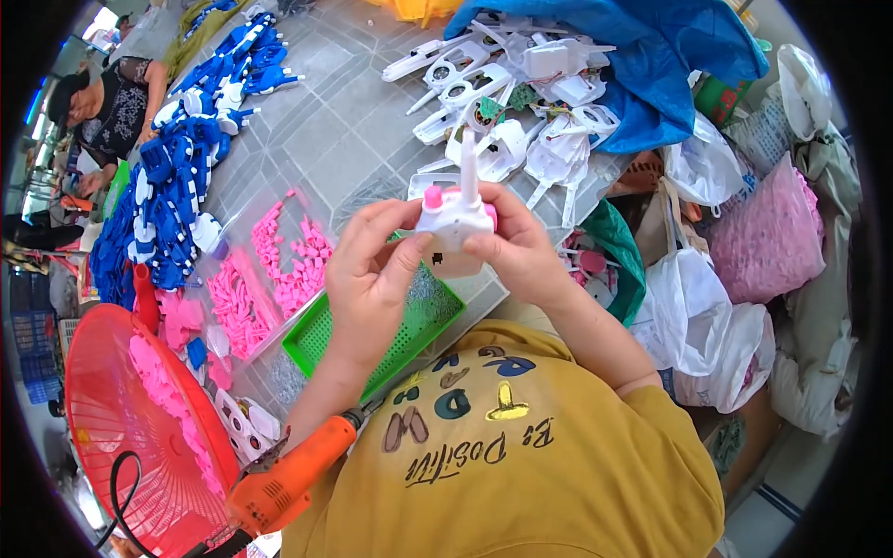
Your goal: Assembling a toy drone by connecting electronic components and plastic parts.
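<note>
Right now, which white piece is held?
The pink-knobbed piece, between the left hand and right hand; the white pieces heaped by the blue sheet lie unheld.

A lane runs up the grey surface [335, 112] between the blue-and-white pile [174, 167] and the white casings [502, 144]. The held white-and-pink unit [456, 220] blocks its near end; pink pieces [244, 302], a green tray [312, 337] and an orange power tool [290, 479], apparently hanging, crowd the left.

Grey tile-patterned counter [339, 121], bright light [100, 22] at upper left, blue crate [35, 349] at far left, dark-striped pale surface [758, 521] at lower right
</note>
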`<state>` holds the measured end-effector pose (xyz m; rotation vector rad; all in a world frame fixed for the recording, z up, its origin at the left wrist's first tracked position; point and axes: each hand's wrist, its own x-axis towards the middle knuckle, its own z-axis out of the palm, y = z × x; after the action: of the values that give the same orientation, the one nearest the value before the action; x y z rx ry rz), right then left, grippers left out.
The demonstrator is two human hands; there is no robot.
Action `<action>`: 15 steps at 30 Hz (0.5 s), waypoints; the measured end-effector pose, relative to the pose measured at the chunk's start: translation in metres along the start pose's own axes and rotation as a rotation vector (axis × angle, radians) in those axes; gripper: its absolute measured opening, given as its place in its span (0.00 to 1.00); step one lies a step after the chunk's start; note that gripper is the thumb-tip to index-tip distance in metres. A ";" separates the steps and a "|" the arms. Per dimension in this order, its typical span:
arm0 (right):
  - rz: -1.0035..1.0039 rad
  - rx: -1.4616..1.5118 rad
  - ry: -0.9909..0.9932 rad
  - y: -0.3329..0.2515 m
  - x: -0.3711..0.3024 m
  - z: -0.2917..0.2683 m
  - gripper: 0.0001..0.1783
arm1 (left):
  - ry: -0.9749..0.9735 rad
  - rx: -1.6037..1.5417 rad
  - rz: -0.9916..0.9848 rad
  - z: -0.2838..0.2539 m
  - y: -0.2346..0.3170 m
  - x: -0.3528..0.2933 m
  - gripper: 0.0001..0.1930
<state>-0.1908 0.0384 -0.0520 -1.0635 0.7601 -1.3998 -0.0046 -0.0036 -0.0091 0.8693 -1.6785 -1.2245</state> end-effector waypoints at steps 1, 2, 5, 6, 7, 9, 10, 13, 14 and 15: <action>0.088 0.202 0.076 0.000 0.001 0.000 0.28 | -0.009 -0.076 -0.062 -0.001 -0.004 0.001 0.16; 0.176 0.404 0.152 0.000 0.002 0.001 0.27 | -0.018 -0.151 -0.123 -0.002 -0.008 0.001 0.17; 0.169 0.442 0.206 0.002 0.010 0.004 0.26 | -0.022 -0.196 -0.242 -0.002 -0.015 -0.005 0.17; 0.164 0.461 0.232 0.002 0.012 0.005 0.25 | -0.043 -0.200 -0.227 -0.001 -0.017 -0.007 0.19; 0.165 0.460 0.227 0.004 0.013 0.005 0.25 | -0.038 -0.200 -0.225 -0.002 -0.017 -0.009 0.19; 0.201 0.507 0.251 0.007 0.015 0.005 0.24 | -0.065 -0.219 -0.338 -0.003 -0.018 -0.012 0.20; 0.201 0.504 0.248 0.007 0.016 0.005 0.24 | -0.052 -0.257 -0.411 -0.002 -0.016 -0.011 0.20; 0.224 0.487 0.223 0.009 0.016 0.005 0.24 | -0.040 -0.274 -0.487 -0.008 -0.014 -0.011 0.20; 0.193 0.438 0.201 0.013 0.015 0.004 0.24 | -0.045 -0.276 -0.480 -0.008 -0.016 -0.011 0.20; 0.161 0.389 0.180 0.015 0.014 0.003 0.25 | -0.035 -0.299 -0.469 -0.009 -0.020 -0.013 0.20</action>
<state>-0.1811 0.0230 -0.0621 -0.5687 0.6511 -1.4432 0.0094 0.0000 -0.0298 1.0900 -1.3041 -1.7617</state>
